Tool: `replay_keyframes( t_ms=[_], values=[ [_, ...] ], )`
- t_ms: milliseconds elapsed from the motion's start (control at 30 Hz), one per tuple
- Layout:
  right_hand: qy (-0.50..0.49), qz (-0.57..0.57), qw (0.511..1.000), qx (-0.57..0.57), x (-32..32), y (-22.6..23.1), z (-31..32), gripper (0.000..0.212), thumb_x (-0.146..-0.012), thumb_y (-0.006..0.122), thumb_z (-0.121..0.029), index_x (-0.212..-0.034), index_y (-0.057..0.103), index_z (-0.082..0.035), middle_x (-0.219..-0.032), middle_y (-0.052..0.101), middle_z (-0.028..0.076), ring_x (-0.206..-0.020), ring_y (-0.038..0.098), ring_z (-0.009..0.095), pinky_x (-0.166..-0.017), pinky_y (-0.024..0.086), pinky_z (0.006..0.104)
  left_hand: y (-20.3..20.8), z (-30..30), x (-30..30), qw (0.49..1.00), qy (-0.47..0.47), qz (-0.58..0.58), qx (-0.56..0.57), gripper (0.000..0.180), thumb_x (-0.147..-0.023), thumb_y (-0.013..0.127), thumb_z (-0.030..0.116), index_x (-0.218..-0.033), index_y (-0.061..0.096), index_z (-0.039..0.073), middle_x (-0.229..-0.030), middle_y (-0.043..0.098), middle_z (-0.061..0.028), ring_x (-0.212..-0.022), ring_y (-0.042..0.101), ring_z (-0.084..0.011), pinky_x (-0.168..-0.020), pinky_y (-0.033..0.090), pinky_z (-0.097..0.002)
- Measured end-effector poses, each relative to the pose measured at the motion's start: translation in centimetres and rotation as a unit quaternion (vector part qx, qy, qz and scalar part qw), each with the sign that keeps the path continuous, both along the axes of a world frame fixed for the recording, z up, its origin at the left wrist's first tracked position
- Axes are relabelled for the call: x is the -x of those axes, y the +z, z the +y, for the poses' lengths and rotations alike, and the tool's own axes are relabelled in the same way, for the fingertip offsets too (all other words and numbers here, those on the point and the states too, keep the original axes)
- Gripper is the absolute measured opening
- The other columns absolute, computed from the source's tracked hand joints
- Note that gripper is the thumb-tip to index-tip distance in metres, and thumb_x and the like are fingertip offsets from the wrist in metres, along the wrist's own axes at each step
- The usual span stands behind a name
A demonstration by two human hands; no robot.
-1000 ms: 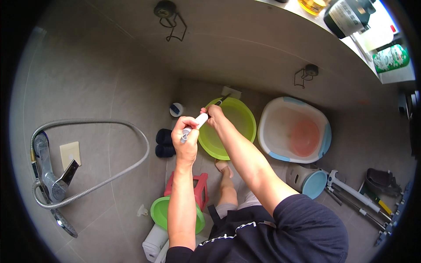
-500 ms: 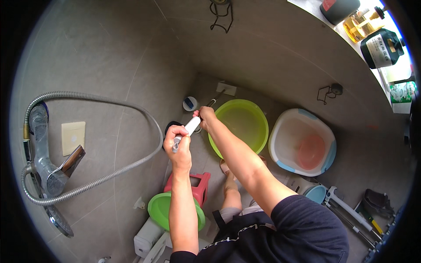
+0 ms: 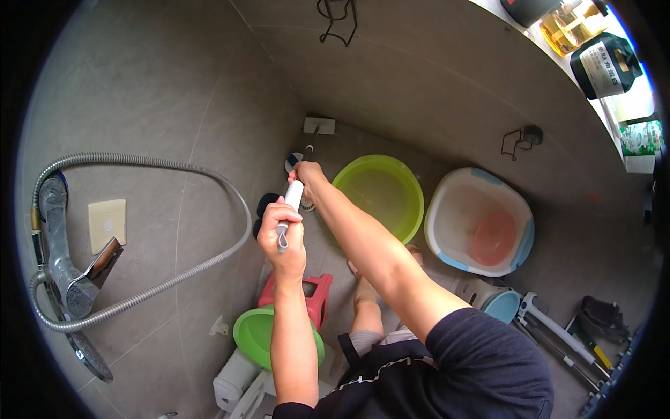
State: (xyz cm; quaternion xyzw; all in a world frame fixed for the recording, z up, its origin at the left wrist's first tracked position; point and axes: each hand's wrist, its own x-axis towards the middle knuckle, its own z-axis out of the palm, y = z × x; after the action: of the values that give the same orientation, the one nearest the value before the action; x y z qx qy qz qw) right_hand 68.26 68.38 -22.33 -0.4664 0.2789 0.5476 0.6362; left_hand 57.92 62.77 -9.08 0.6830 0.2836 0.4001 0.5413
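Note:
Both hands hold a long-handled floor scrubber (image 3: pixel 294 195) with a white grip, a grey end loop and a flat white rectangular head. That head rests in the far corner, where the floor meets the tiled wall. My left hand (image 3: pixel 282 237) is closed round the near end of the grip. Farther along the pole, my right hand (image 3: pixel 308 179) is wrapped round it too. Just beyond the right hand, a round white and blue thing (image 3: pixel 293 163) lies partly hidden. A floor drain (image 3: pixel 307 205) shows in part beneath the hands.
Right of the pole stands a lime-green basin (image 3: pixel 420 202), then a white and blue tub (image 3: pixel 433 230) holding a pink basin (image 3: pixel 493 238). A red stool (image 3: pixel 317 300) and green basin (image 3: pixel 244 335) are near my left arm. A shower hose (image 3: pixel 209 263) loops along the left wall.
The scrubber's head has slid left along the foot of the far wall, into the corner. My right hand has swung left with the pole; my left hand keeps its grip.

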Motion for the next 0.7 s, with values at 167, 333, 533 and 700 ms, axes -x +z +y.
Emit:
replay_keyframes(
  t_ms=[167, 333, 533, 700],
  values=[
    [-0.041, 0.014, 0.998, 0.042, -1.0, -1.7, -0.6, 0.009, -0.084, 0.045, 0.000, -0.079, 0.050, 0.006, -0.058, 0.049, 0.010, -0.044, 0.048, 0.017, -0.038, 0.043, 0.0277, -1.7, -0.3, -1.7, 0.996, 0.054, -0.045, 0.061, 0.016, -0.070, 0.044, -0.011, -0.071, 0.049, 0.003, -0.075, 0.048, -0.0020, -0.078, 0.047, -0.0097, -0.103, 0.027, -0.0382],
    [-0.051, 0.023, 0.998, 0.022, -1.4, -0.3, -1.5, 0.007, -0.083, 0.046, 0.000, -0.083, 0.049, 0.006, -0.061, 0.050, 0.012, -0.048, 0.050, 0.020, -0.046, 0.048, 0.0315, -1.2, 0.3, -1.8, 0.995, 0.046, -0.028, 0.084, 0.016, -0.071, 0.044, -0.012, -0.070, 0.049, 0.003, -0.075, 0.049, -0.0027, -0.077, 0.048, -0.0100, -0.102, 0.031, -0.0370],
    [-0.103, 0.056, 0.993, 0.017, -3.6, -1.1, -6.9, 0.007, -0.084, 0.048, -0.002, -0.084, 0.048, 0.004, -0.064, 0.049, 0.012, -0.053, 0.051, 0.020, -0.051, 0.051, 0.0330, -0.4, -3.5, -3.6, 0.994, -0.024, -0.032, 0.106, 0.017, -0.069, 0.044, -0.013, -0.067, 0.047, 0.003, -0.070, 0.048, -0.0025, -0.069, 0.047, -0.0098, -0.101, 0.031, -0.0375],
    [-0.141, 0.066, 0.988, 0.010, -5.8, -1.1, -13.0, 0.006, -0.083, 0.045, 0.001, -0.086, 0.046, 0.005, -0.066, 0.050, 0.013, -0.052, 0.051, 0.019, -0.047, 0.049, 0.0322, 0.5, -8.1, -5.5, 0.991, -0.078, -0.019, 0.107, 0.016, -0.070, 0.046, -0.012, -0.066, 0.047, 0.004, -0.068, 0.048, -0.0015, -0.067, 0.047, -0.0095, -0.099, 0.032, -0.0345]
  ],
)
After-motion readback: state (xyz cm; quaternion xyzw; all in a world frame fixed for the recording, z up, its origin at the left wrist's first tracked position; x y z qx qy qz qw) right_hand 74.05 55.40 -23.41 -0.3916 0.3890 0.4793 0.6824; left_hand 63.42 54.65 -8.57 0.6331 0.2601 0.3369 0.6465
